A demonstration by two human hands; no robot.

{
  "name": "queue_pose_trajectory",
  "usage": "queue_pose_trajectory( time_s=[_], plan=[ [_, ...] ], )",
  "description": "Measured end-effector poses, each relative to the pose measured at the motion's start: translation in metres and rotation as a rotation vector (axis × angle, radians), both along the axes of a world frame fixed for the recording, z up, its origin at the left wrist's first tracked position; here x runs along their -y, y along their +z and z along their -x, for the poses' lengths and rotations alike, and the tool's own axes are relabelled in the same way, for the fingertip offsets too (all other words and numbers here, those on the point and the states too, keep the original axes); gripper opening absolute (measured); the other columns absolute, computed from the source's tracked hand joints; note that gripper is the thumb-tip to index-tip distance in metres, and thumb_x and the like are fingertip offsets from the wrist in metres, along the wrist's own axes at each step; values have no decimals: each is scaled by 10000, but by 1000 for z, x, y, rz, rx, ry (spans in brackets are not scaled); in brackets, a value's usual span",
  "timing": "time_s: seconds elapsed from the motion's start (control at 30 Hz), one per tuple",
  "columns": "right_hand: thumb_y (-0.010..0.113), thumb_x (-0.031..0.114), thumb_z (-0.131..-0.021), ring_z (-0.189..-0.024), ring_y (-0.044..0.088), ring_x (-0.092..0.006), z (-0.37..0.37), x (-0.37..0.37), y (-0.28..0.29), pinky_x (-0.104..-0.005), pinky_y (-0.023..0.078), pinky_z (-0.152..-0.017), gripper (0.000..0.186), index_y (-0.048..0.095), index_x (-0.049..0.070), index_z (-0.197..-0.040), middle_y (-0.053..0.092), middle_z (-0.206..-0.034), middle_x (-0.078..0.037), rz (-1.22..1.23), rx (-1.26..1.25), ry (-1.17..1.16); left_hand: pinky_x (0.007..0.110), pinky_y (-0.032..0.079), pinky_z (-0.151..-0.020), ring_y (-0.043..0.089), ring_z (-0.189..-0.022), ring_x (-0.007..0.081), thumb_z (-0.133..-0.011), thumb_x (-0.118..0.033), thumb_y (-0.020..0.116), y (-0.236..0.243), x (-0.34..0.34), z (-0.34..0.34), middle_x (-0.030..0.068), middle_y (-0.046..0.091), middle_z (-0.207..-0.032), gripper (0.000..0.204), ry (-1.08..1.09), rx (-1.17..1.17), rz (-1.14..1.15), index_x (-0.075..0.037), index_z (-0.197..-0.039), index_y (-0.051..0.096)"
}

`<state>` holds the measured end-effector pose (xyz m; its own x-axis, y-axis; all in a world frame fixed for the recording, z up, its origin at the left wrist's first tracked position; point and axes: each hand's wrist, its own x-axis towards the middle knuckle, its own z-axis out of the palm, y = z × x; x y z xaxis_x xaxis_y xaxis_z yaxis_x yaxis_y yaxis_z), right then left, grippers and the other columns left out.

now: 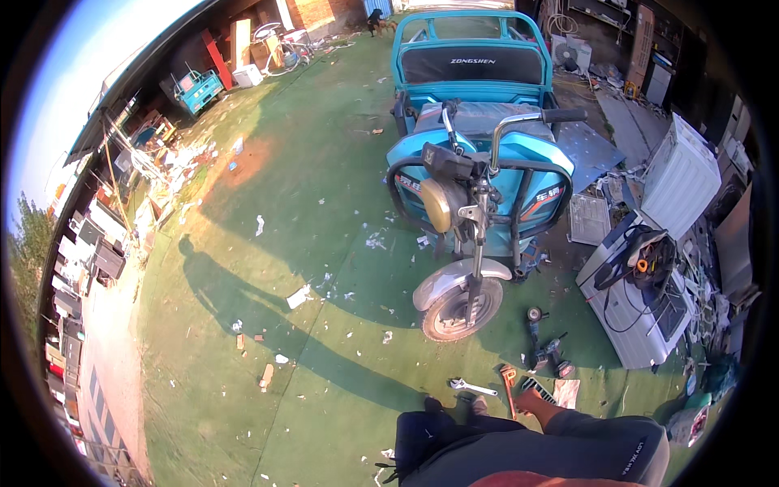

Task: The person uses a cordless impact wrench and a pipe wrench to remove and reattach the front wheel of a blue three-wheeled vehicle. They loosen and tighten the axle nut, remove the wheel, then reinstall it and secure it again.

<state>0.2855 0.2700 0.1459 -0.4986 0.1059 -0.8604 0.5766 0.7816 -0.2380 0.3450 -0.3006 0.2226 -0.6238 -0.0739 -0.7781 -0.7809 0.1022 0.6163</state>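
Note:
My left hand does not show. Low at the right of middle, what looks like my right hand [531,401] reaches down to the ground beside a dark, slotted, flat thing [542,388], with a greenish tint. It touches or overlaps that thing; the fingers are too small to make out. Just left lies an orange pipe wrench [509,390], and farther left a silver adjustable wrench [473,387]. Beyond them are a cordless drill [553,355] and an angle grinder [534,323]. A pale, creased sheet [566,394] lies to the right.
A blue cargo tricycle [479,178] stands ahead, its front wheel [462,310] near the tools. To the right, a black tool bag [643,264] rests on a white appliance [637,304], with scrap around it. Paper bits litter the green ground. A dog [377,23] is far off.

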Motion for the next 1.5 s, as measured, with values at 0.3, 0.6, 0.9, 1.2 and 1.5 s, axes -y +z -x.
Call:
queue_pose_trajectory(
  time_s=[0.3, 0.6, 0.9, 1.2, 1.5],
  plan=[
    [549, 173, -928, -556, 694, -240, 10, 11, 94, -372, 535, -443, 244, 696, 3, -834, 691, -678, -127, -23, -101, -711, 339, 394, -518, 431, -559, 210, -918, -216, 479, -41, 52, -64, 33, 427, -681, 93, -461, -96, 117, -141, -865, 496],
    [615, 162, -897, -567, 692, -203, 42, 152, 178, -333, 547, -489, 232, 715, -45, -928, 714, -751, -120, 133, -300, -738, 288, 340, -439, 524, -566, 158, -940, -246, 532, -34, 236, 114, 22, 518, -700, 138, 400, 67, -568, -123, -903, 580],
    [633, 152, -897, -570, 696, -229, 14, 165, 182, -355, 542, -471, 218, 701, -51, -942, 707, -756, -136, 106, -170, -914, 289, 430, -477, 629, -605, 182, -927, -180, 620, 39, 193, 197, 63, 656, -816, 265, 359, 11, -202, -36, -1150, 617],
    [598, 78, -909, -514, 630, -268, -50, 160, 126, -396, 455, -410, 123, 591, -15, -830, 634, -698, -147, 193, -154, -757, 349, 550, -709, 697, -863, 236, -882, -207, 661, -4, 221, 109, 49, 687, -976, 235, -859, -91, 337, -60, -1065, 639],
    [590, 113, -937, -574, 677, -232, 16, 177, 149, -370, 488, -424, 142, 659, -9, -959, 685, -768, -131, 197, -111, -1036, 380, 534, -682, 643, -858, 267, -902, -171, 525, 6, 232, 93, 74, 593, -883, 185, -938, -232, 249, -68, -1034, 604]
  ],
)
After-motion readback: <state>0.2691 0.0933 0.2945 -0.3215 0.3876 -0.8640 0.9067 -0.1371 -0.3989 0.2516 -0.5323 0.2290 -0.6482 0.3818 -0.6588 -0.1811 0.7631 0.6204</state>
